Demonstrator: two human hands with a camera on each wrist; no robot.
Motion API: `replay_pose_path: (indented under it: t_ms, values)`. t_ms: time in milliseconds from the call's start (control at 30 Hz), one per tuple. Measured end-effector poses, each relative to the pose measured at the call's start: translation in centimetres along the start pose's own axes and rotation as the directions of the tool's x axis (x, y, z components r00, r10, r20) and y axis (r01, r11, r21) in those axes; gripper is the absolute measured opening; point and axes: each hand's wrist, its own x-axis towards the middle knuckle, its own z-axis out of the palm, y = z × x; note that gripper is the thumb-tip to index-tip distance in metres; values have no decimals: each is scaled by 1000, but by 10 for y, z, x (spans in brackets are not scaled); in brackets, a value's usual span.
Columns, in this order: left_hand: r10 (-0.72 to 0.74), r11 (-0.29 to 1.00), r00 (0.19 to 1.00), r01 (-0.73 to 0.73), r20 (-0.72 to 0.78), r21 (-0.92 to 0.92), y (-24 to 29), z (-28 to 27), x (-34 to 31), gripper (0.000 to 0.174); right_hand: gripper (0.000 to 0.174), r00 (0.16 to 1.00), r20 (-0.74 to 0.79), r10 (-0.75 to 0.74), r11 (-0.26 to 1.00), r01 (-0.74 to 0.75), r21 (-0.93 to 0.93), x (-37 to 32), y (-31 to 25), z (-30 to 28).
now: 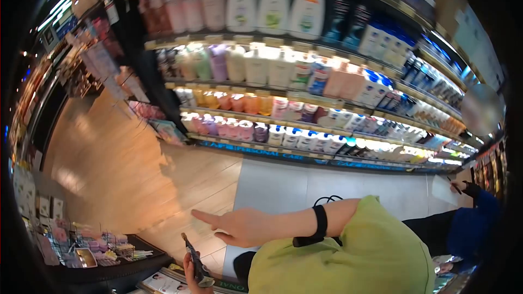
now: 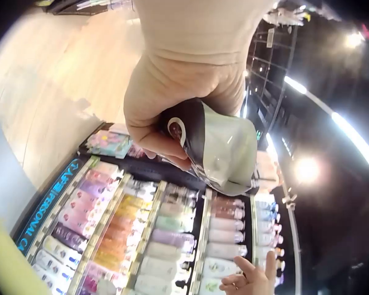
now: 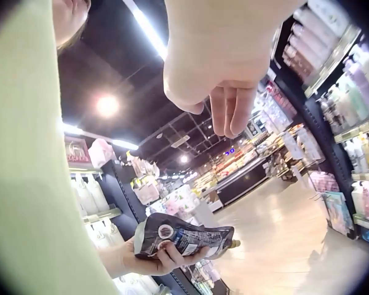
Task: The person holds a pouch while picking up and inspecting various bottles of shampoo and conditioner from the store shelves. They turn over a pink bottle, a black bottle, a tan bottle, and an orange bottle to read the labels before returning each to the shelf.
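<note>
A dark pouch with a pale end and a gold spout (image 1: 195,258) is gripped by the left hand (image 1: 192,276) at the bottom of the head view. In the left wrist view the left hand (image 2: 166,104) curls its fingers round the pouch (image 2: 218,147). The right wrist view shows printed text on the pouch (image 3: 184,236), with the left hand (image 3: 154,260) beneath it. The right hand (image 1: 239,227) is held over the floor, index finger extended, holding nothing; the right wrist view has its fingers (image 3: 230,107) near the top, apart from the pouch.
Lit shelves (image 1: 261,38) with rows of bottles stand ahead. A low display (image 1: 103,261) of small goods is at the lower left. Another person in a blue sleeve (image 1: 476,220) holds a pale sheet (image 1: 444,189) at the right. Wooden floor (image 1: 109,158) runs left.
</note>
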Motion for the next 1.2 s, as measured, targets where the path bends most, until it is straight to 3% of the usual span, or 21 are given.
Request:
replay_pose_path:
  t_ms: [33, 67, 100, 133, 200, 333, 400, 433, 500, 533, 600, 700, 833, 900, 933, 1033, 1067, 1133, 1200]
  values:
    - [-7, 999, 993, 1, -122, -53, 21, -5, 6, 45, 75, 1000, 15, 6, 1000, -6, 1, 34, -5, 10]
    - [-20, 998, 993, 14, -115, -58, 40, -22, 16, 45, 77, 993, 22, -114, 993, 115, -30, 73, -11, 23]
    - [-84, 993, 972, 63, -219, -103, 57, -42, 30, 45, 79, 974, 19, -225, 972, 226, -65, 111, -14, 34]
    - [-152, 983, 941, 114, -302, -141, 76, -61, 50, 44, 79, 981, -10, -194, 978, 193, -81, 147, -19, 45]
    - [-37, 989, 970, 0, -240, -150, 107, -97, 96, 39, 77, 918, -102, -384, 920, 371, -128, 213, -23, 64]
    - [-184, 980, 983, 184, 8, -71, 176, -134, 210, 39, 77, 936, -250, -248, 963, 210, -170, 304, -36, 78]
    - [-242, 968, 965, 247, 102, -39, 214, -137, 248, 38, 78, 960, -275, -54, 993, 22, -118, 325, -49, 63]
    - [-263, 963, 953, 269, 153, -23, 231, -133, 269, 38, 78, 953, -300, -46, 992, 9, -125, 332, -54, 53]
    - [-301, 952, 920, 307, 250, 19, 263, -122, 307, 38, 77, 889, -449, 94, 992, -122, -34, 341, -57, 37]
    - [-323, 945, 899, 324, 295, 46, 275, -117, 325, 37, 77, 874, -476, 99, 991, -130, -33, 346, -56, 30]
    - [-365, 929, 853, 358, 373, 91, 289, -107, 357, 37, 76, 750, -657, 73, 991, -130, -39, 351, -47, 23]
    - [-402, 913, 787, 380, 467, 147, 300, -89, 398, 36, 75, 669, -742, 42, 995, -98, -32, 360, -30, 17]
    - [-491, 870, 684, 418, 540, 261, 319, -73, 429, 36, 74, 626, -779, 30, 992, -114, -53, 352, -33, 10]
    - [-512, 857, 665, 442, 544, 266, 324, -69, 440, 34, 73, 636, -743, 211, 961, -272, 40, 337, -42, 8]
    - [-517, 854, 662, 438, 542, 280, 325, -66, 441, 34, 73, 626, -750, 214, 962, -270, 49, 329, -43, 10]
    - [-521, 852, 623, 416, 584, 317, 318, -54, 446, 40, 75, 500, -775, 387, 892, -416, 177, 297, -48, 22]
    - [-542, 840, 624, 428, 562, 335, 310, -48, 447, 39, 75, 492, -779, 388, 892, -414, 182, 286, -49, 29]
    - [-588, 809, 624, 454, 515, 375, 291, -44, 451, 37, 74, 373, -814, 445, 859, -434, 270, 265, -54, 48]
    - [-635, 771, 544, 482, 548, 416, 270, -38, 447, 35, 72, 311, -816, 487, 823, -475, 311, 242, -61, 65]
